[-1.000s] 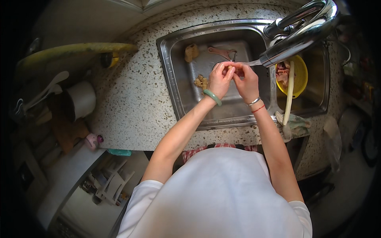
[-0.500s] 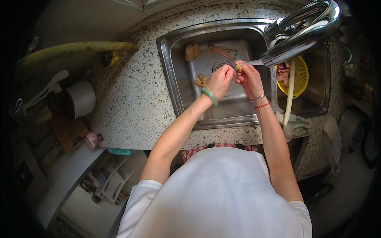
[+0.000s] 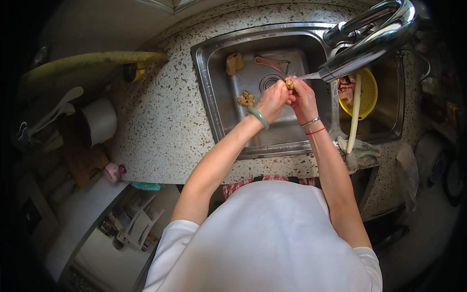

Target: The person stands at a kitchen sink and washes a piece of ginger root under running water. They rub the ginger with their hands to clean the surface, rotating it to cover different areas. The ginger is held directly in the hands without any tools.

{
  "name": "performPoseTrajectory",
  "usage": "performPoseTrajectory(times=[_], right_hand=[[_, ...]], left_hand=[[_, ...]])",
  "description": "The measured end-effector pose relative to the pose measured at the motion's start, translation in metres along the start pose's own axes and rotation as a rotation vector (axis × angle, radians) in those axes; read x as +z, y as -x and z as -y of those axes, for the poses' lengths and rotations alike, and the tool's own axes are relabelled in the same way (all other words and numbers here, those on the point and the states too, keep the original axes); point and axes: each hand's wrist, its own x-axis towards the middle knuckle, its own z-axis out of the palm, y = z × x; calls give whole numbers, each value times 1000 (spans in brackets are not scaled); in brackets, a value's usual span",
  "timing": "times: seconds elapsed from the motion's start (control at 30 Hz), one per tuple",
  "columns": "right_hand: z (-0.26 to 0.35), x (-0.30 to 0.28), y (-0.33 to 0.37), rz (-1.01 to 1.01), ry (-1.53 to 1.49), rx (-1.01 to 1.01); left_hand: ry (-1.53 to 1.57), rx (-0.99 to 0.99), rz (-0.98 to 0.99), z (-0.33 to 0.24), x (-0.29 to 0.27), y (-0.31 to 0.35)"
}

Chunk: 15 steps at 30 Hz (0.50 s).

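Note:
Over the left sink basin (image 3: 296, 127), under the tap's stream, my two hands meet at a small knob of ginger (image 3: 290, 84). My right hand (image 3: 304, 99) pinches it between thumb and fingers. Pressed close against it, my left hand (image 3: 271, 100) has its fingers curled inward; whether they grip the ginger or something else is hidden. A knobbly clump of ginger (image 3: 245, 99) lies on the basin floor left of my left hand. Farther back sit a pinkish-brown peeler (image 3: 272, 63) and a tan, blocky piece (image 3: 235, 63) whose kind I cannot make out.
A chrome tap (image 3: 362, 48) arches in from the right. In the right basin stands a yellow colander (image 3: 368, 95) with raw meat (image 3: 346, 91); a long pale stalk (image 3: 356, 109) leans across it. A crumpled cloth (image 3: 366, 154) lies on the front rim. Speckled countertop (image 3: 155, 117) extends left.
My right hand has shifted slightly left and closer to my left hand, so the ginger now sits between them. The things in the basin have stayed put.

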Motion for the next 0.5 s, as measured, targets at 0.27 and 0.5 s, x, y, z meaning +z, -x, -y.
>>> performPoseTrajectory(times=[0.27, 0.5], right_hand=[[-1, 8, 2, -69, 178, -102], [-4, 4, 2, -27, 93, -69]], left_hand=[[-280, 103, -74, 19, 3, -3], [-137, 99, -103, 10, 0, 3]])
